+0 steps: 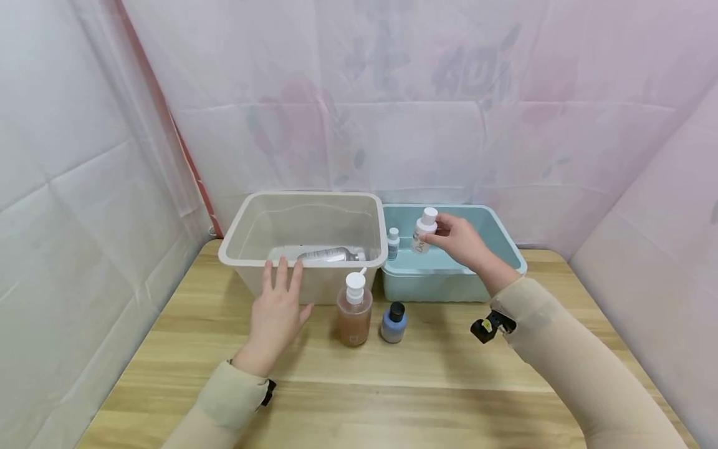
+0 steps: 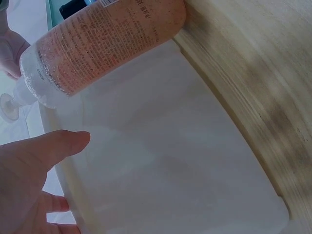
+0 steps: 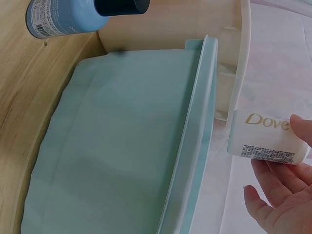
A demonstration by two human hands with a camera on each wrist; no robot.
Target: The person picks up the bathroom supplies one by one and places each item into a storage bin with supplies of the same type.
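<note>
The left hand point(image 1: 276, 312) lies flat with fingers spread and straight against the front wall of the beige bin point(image 1: 247, 219), holding nothing. A bottle point(image 1: 330, 255) lies on its side inside that bin. On the tabletop point(image 1: 426, 380) just in front stand a pump bottle point(image 1: 354, 310) and a blue bottle point(image 1: 394, 322). Over the teal bin point(image 1: 507, 240), the right hand point(image 1: 461, 240) pinches a white Dove bottle point(image 1: 424, 230) held upright, beside a small bottle point(image 1: 393, 243) standing in that bin
</note>
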